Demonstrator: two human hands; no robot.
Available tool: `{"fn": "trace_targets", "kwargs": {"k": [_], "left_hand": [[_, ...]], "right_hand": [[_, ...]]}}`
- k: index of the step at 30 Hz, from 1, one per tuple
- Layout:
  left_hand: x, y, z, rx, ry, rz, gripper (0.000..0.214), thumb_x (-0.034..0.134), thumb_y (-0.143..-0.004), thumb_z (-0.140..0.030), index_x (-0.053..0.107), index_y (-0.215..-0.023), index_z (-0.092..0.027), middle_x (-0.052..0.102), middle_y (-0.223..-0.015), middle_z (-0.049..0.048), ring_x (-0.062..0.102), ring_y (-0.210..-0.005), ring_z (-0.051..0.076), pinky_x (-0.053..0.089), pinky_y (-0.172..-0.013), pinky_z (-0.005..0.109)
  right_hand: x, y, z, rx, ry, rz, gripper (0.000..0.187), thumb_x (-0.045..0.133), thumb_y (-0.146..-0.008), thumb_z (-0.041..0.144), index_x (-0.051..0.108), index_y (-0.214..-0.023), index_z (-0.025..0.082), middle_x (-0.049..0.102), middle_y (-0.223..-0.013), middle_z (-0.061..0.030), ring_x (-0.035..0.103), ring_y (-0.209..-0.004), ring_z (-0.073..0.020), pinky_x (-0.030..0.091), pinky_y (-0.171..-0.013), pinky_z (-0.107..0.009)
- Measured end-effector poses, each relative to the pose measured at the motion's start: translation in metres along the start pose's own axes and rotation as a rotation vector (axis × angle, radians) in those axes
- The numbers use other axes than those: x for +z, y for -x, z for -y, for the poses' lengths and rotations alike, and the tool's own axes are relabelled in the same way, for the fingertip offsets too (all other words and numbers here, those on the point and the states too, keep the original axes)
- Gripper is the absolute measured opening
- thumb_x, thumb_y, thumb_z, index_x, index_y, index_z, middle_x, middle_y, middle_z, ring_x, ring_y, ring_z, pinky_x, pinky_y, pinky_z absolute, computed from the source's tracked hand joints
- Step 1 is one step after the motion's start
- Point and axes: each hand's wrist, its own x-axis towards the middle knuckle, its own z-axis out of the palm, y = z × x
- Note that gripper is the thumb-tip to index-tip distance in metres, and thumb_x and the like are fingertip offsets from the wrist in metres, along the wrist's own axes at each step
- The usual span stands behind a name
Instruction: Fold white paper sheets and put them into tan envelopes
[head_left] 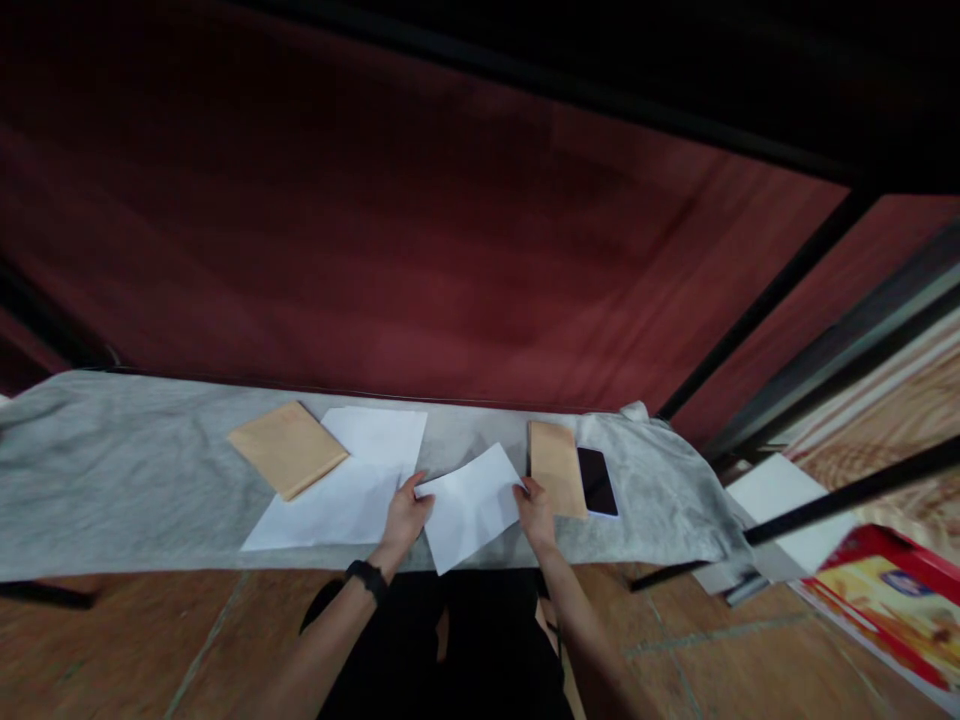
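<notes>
A white sheet of paper (469, 508) is held up between both hands, slightly tilted above the table's front edge. My left hand (408, 512) pinches its left edge, thumb on top. On the opposite edge, my right hand (535, 512) grips the paper with closed fingers. Larger white sheets (352, 508) lie flat to the left, and a brown envelope (289, 450) rests partly over them. Just beyond my right hand lies another brown envelope (556, 468), narrower. Beside it is a phone (598, 482) with a dark screen.
A grey cloth (150, 470) covers the narrow table. Behind it rises a dark red panel (420, 250) with black frame bars (772, 300). At the lower right, a red and yellow box (892, 600) and a white box (795, 510) stand near the tiled floor (697, 650).
</notes>
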Motion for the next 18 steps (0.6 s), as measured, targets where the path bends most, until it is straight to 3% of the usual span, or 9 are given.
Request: {"fn": "trace_targets", "kwargs": {"k": [5,10,12,15,18], "left_hand": [[-0.011,0.011,0.0,-0.082,0.042,0.168,0.031,0.07,-0.065,-0.034,0.073,-0.087,-0.013,0.064,-0.059,-0.0012,0.06,-0.056,0.017,0.046,-0.055,0.027],[-0.019,0.011,-0.015,-0.067,0.143,0.247,0.041,0.076,-0.057,-0.036,0.075,-0.092,-0.015,0.077,-0.088,0.0061,0.069,-0.081,0.023,0.052,-0.071,0.03],[-0.017,0.008,-0.02,-0.081,0.185,0.26,0.041,0.079,-0.053,-0.035,0.075,-0.089,-0.013,0.077,-0.087,0.0078,0.069,-0.079,0.024,0.052,-0.07,0.031],[-0.011,0.007,-0.021,-0.121,0.208,0.238,0.036,0.08,-0.054,-0.037,0.075,-0.079,-0.012,0.075,-0.077,0.0083,0.068,-0.069,0.023,0.051,-0.062,0.031],[-0.002,0.007,-0.015,-0.145,0.251,0.145,0.034,0.078,-0.056,-0.037,0.073,-0.079,-0.012,0.074,-0.073,0.0071,0.067,-0.063,0.021,0.049,-0.058,0.029]], "right_hand": [[-0.006,-0.027,0.013,-0.067,-0.049,0.114,0.026,0.052,-0.086,0.034,0.072,-0.095,0.019,0.073,-0.081,-0.0042,0.066,-0.07,-0.019,0.052,-0.064,-0.028],[-0.01,-0.052,0.04,-0.185,-0.092,0.305,0.02,0.06,-0.082,0.033,0.074,-0.084,0.019,0.07,-0.07,0.0009,0.062,-0.065,-0.0155,0.05,-0.059,-0.024],[-0.009,-0.06,0.052,-0.218,-0.091,0.337,0.017,0.063,-0.08,0.032,0.075,-0.084,0.02,0.069,-0.07,0.0017,0.063,-0.065,-0.0152,0.051,-0.061,-0.024],[-0.007,-0.067,0.065,-0.233,-0.08,0.298,0.026,0.06,-0.083,0.029,0.073,-0.103,0.019,0.072,-0.085,-0.0018,0.065,-0.074,-0.0171,0.055,-0.071,-0.028],[-0.003,-0.06,0.067,-0.247,-0.036,0.115,0.043,0.051,-0.089,0.026,0.061,-0.13,0.017,0.067,-0.119,-0.0116,0.065,-0.103,-0.0224,0.053,-0.094,-0.038]]}}
